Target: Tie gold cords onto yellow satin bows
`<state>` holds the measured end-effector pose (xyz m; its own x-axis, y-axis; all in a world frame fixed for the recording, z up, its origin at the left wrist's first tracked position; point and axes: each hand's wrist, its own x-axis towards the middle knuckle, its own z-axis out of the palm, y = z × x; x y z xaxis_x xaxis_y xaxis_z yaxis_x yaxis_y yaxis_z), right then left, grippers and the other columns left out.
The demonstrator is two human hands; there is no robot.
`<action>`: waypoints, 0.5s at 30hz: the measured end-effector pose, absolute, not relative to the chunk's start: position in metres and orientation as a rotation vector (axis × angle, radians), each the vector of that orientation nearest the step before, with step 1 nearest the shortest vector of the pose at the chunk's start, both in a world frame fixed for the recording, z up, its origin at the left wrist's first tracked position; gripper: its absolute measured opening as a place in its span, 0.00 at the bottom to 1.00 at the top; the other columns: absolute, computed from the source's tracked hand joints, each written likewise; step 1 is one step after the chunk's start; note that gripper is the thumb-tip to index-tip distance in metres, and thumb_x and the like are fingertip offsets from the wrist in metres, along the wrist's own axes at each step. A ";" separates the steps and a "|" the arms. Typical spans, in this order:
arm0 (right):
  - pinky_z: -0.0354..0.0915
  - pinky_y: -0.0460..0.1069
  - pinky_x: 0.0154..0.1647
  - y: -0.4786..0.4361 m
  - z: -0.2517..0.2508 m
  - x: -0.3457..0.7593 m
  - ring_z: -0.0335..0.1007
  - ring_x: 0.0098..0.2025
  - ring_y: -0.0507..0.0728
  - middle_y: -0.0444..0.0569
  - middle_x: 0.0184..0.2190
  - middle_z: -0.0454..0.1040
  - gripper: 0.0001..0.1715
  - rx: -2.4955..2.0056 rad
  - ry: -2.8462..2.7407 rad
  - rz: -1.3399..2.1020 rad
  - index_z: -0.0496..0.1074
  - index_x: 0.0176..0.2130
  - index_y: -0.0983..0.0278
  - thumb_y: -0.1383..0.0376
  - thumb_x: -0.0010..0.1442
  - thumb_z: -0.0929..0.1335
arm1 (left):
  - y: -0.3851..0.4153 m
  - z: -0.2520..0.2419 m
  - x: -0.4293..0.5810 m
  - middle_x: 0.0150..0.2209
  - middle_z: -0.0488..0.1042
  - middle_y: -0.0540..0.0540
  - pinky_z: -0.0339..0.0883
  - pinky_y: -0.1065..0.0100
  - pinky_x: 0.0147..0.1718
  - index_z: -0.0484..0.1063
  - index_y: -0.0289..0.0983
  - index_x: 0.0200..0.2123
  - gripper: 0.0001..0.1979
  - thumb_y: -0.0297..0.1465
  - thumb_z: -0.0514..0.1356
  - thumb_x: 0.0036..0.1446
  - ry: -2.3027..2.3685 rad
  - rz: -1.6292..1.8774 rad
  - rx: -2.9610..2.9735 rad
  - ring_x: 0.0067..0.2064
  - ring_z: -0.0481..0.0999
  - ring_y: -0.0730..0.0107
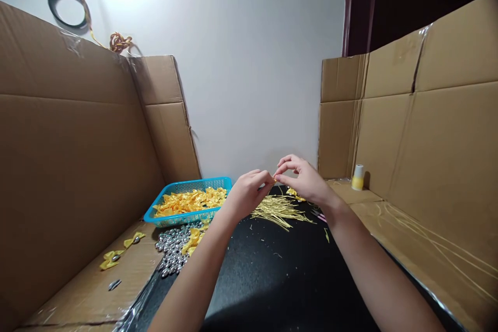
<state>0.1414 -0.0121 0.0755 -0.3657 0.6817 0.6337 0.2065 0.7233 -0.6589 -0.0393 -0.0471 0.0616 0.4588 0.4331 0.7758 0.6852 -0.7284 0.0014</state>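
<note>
My left hand [249,194] and my right hand [304,180] meet at the fingertips above the black work surface [272,270]. Both pinch a small yellow piece [275,180], mostly hidden by the fingers, so its kind cannot be made out. Below them lies a loose pile of thin yellow-green ties [280,210]. Yellow ribbon bows [194,238] lie left of my left forearm, beside many shiny silver beads [171,249]. Behind these, a blue plastic basket [187,219] holds a heap of yellow bows. Another yellow bunch [295,194] shows partly behind my right hand.
Cardboard walls [70,155] enclose both sides. A spool of yellow thread [358,177] stands at the right, with long loose strands [428,238] nearby. Pink-handled scissors [319,216] lie by my right wrist. Two bows with silver beads [112,258] rest on the left cardboard.
</note>
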 end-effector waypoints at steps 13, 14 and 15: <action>0.65 0.48 0.28 -0.008 0.076 0.144 0.68 0.28 0.51 0.47 0.31 0.77 0.19 -0.471 -1.593 1.087 0.69 0.32 0.61 0.50 0.52 0.72 | -0.048 0.056 -0.028 0.32 0.81 0.44 0.71 0.71 0.30 0.71 0.36 0.37 0.04 0.30 0.59 0.58 -1.102 -1.483 -2.867 0.33 0.80 0.69; 0.64 0.47 0.26 -0.008 0.075 0.146 0.68 0.27 0.50 0.47 0.30 0.77 0.19 -0.476 -1.592 1.104 0.68 0.33 0.61 0.50 0.51 0.72 | -0.047 0.055 -0.027 0.33 0.81 0.44 0.72 0.70 0.32 0.71 0.36 0.40 0.06 0.31 0.59 0.59 -1.101 -1.532 -2.895 0.34 0.81 0.68; 0.63 0.46 0.24 -0.008 0.075 0.148 0.69 0.26 0.50 0.46 0.30 0.77 0.20 -0.481 -1.594 1.126 0.67 0.33 0.61 0.50 0.51 0.72 | -0.046 0.054 -0.025 0.34 0.81 0.43 0.73 0.68 0.34 0.71 0.36 0.42 0.08 0.31 0.59 0.59 -1.104 -1.567 -2.924 0.35 0.81 0.67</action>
